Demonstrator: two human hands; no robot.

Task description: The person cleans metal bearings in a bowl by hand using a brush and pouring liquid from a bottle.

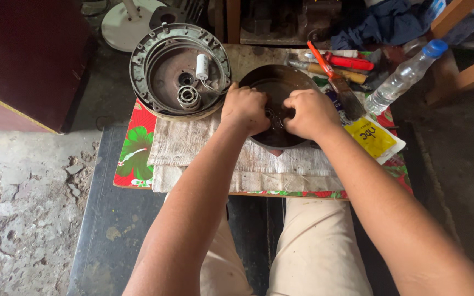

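Note:
A dark round metal housing (278, 78), shaped like a shallow bowl, rests on a dirty white cloth (185, 143) on a small table. Both of my hands are inside it at its centre. My left hand (244, 108) is fisted over the left of the centre, and my right hand (310, 113) is curled over the right. Their fingertips meet on a small metal part (273, 115) in the middle, mostly hidden by my fingers. To the left lies a second round grey cover (179, 71) with a white cylindrical capacitor (202, 65) and a bearing (188, 96) inside it.
A brush with an orange handle (336, 79), red-handled tools (349, 61) and a clear plastic bottle with a blue cap (405, 75) lie at the right. A yellow packet (371, 136) sits by my right wrist. The table has a red floral cover (135, 151). Concrete floor lies left.

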